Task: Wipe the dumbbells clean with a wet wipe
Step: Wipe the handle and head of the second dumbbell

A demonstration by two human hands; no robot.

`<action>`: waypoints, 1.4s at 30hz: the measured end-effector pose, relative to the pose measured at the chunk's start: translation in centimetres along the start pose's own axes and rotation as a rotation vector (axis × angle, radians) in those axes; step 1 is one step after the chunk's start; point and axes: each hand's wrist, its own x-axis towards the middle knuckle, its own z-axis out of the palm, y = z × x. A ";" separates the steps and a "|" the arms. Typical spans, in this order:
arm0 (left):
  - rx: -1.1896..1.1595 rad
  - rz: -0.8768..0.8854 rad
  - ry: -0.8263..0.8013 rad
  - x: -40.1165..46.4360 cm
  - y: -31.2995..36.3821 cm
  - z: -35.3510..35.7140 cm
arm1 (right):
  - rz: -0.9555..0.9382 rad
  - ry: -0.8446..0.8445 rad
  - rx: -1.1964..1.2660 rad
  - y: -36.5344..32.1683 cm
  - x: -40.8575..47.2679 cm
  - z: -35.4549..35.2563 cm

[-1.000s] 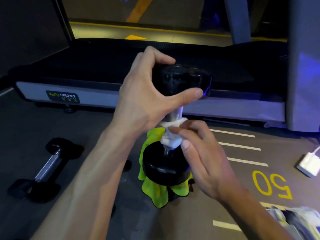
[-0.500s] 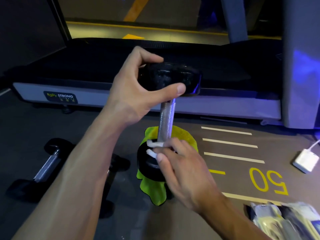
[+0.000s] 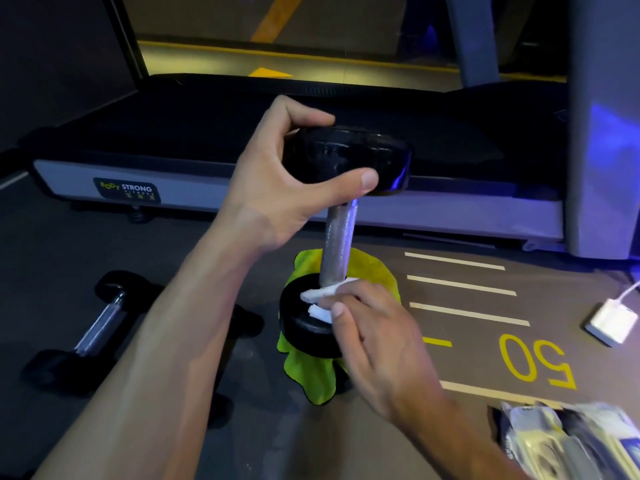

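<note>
A black dumbbell (image 3: 337, 237) with a knurled metal handle stands upright in the middle of the head view. My left hand (image 3: 277, 181) grips its top weight from the left, thumb across the front. My right hand (image 3: 374, 327) pinches a folded white wet wipe (image 3: 322, 299) and presses it on the upper face of the bottom weight, right beside the base of the handle. Under the dumbbell lies a lime-green cloth (image 3: 311, 375). A second black dumbbell (image 3: 97, 327) lies on the floor at the left.
A treadmill (image 3: 242, 188) with a grey side rail runs across the back, its upright post at the right. A white charger block (image 3: 611, 322) with a cable lies on the floor at right. A wipe packet (image 3: 568, 441) sits at the bottom right. Yellow "50" marks the floor.
My right hand slid the wipe down the handle from its middle to the bottom weight's upper face. The left hand kept its grip on the top weight.
</note>
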 end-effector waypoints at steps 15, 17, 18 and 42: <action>-0.068 0.003 -0.019 0.0 -0.3 0.0 | 0.045 -0.057 0.068 0.7 1.7 -0.9; -0.055 0.005 -0.025 0.1 -0.3 -0.1 | 0.050 -0.019 0.064 0.6 3.5 -1.7; -0.050 0.006 -0.024 0.2 -0.3 -0.1 | 0.052 0.001 0.075 0.6 4.0 -2.0; -0.023 -0.006 0.005 0.6 -0.5 0.2 | -0.006 0.024 -0.059 0.4 4.9 -2.5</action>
